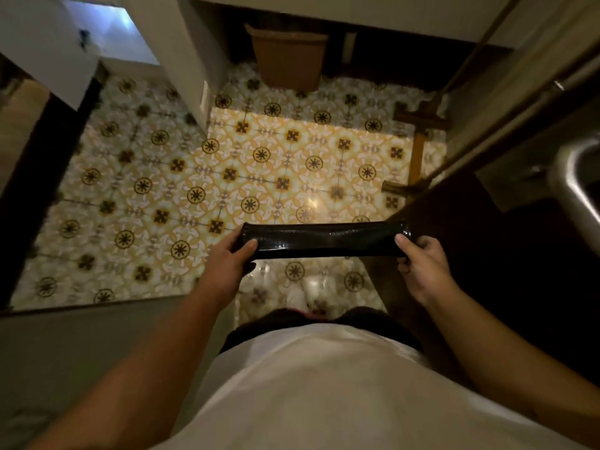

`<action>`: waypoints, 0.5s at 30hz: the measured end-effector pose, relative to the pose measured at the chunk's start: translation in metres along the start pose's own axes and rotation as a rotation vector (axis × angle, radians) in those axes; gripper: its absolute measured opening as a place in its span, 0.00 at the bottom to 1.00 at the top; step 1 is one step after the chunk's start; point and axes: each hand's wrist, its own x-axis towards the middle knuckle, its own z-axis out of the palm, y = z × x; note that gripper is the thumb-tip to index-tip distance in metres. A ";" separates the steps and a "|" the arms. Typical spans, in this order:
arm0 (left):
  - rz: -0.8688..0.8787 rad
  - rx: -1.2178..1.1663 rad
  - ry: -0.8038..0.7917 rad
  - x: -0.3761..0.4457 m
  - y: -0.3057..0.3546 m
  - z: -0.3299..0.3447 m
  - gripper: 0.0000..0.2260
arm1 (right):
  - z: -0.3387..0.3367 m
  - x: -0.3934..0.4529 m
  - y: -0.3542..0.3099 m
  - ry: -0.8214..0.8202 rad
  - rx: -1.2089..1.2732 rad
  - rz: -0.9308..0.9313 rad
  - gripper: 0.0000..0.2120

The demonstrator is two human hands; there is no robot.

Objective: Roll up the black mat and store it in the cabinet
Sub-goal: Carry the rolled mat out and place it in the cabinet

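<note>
— Where is the black mat [324, 240]?
— Rolled, level above the patterned floor [162, 177]. The left hand [227, 266] and right hand [418, 258] grip its ends; its right end meets the dark cabinet edge [431, 203].

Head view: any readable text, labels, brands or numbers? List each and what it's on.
None readable.
Rolled black mat, held at its ends by the left hand and right hand: glossy surface, no print visible.
Brown bin: no label visible.
Patterned floor tiles: ornament only, no characters.
White shirt: plain.
</note>
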 end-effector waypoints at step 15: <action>0.009 -0.337 0.433 0.112 0.088 -0.032 0.17 | 0.183 0.167 -0.129 -0.429 -0.325 -0.004 0.14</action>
